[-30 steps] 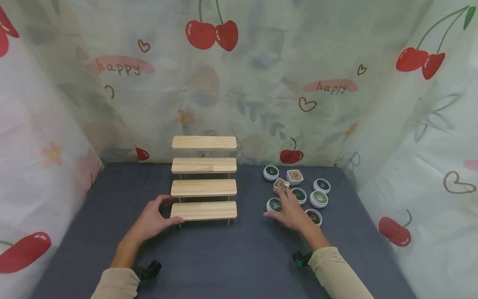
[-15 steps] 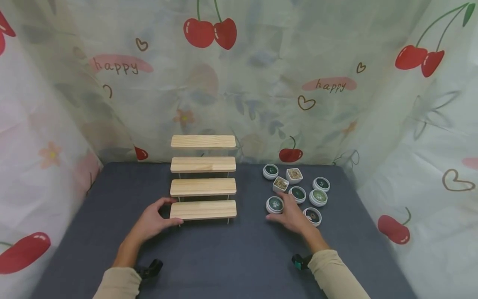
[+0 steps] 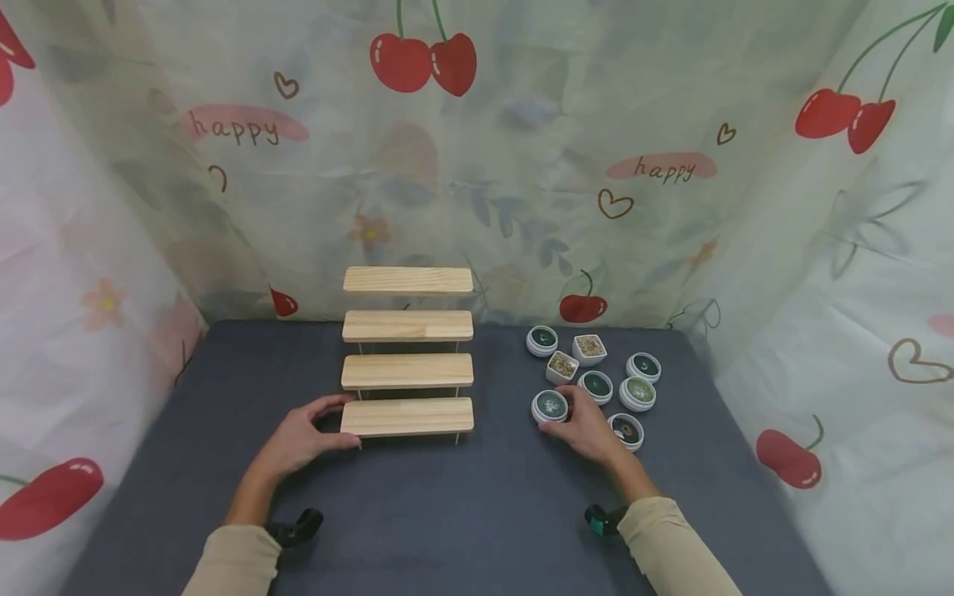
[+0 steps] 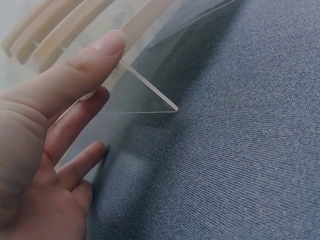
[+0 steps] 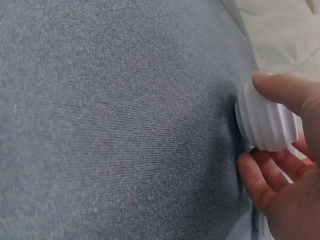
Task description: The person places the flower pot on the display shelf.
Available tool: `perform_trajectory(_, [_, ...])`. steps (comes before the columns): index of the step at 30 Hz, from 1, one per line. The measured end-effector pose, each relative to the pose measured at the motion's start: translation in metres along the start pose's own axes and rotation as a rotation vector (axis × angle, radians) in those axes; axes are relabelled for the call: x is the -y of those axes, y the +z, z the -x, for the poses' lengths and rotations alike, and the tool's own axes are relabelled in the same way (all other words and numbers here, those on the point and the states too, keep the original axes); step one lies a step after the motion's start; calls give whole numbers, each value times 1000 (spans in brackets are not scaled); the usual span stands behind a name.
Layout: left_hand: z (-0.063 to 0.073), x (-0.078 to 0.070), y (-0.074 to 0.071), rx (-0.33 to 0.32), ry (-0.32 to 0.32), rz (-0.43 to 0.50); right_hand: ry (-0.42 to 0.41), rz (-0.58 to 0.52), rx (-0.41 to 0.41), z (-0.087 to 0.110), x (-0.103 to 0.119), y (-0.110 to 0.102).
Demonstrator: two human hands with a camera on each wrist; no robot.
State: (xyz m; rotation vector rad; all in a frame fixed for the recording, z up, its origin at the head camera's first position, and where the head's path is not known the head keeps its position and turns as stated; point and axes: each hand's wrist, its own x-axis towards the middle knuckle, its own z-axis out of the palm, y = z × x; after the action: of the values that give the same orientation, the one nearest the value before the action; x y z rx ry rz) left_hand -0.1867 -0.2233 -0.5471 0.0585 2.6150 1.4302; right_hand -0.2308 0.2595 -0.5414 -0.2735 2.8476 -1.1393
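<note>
My left hand [image 3: 296,440] holds the left end of a four-step display stand [image 3: 407,417] made of pale wooden boards on clear side panels. In the left wrist view its thumb lies at the board's end, with the fingers round the clear panel [image 4: 150,89]. Over on the right, my right hand [image 3: 590,432] grips a small round white ribbed pot [image 3: 550,406] with a dark green top. Seen from the right wrist, the thumb presses one side of this pot [image 5: 265,117] and fingers are on the other side, low by the cloth.
Around the right hand stand more little pots: a round dark green one [image 3: 595,387], a light green one [image 3: 637,394], a brown-topped one [image 3: 626,431] and square ones [image 3: 589,349] with grainy tops. A cherry-print curtain [image 3: 522,149] encloses the dark grey table [image 3: 462,530].
My right thumb and fingers have closed in from around the round pot onto its sides. My left hand has stayed at the stand's end.
</note>
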Motion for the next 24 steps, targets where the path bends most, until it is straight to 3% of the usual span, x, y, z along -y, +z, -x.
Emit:
perform_trajectory(12, [1,2,2,9,-43,60,-39,-128,-64,-1,16,3])
perform_trajectory(24, [2,2,2,9,-41,64,-169,-189,-72,-1,65,2])
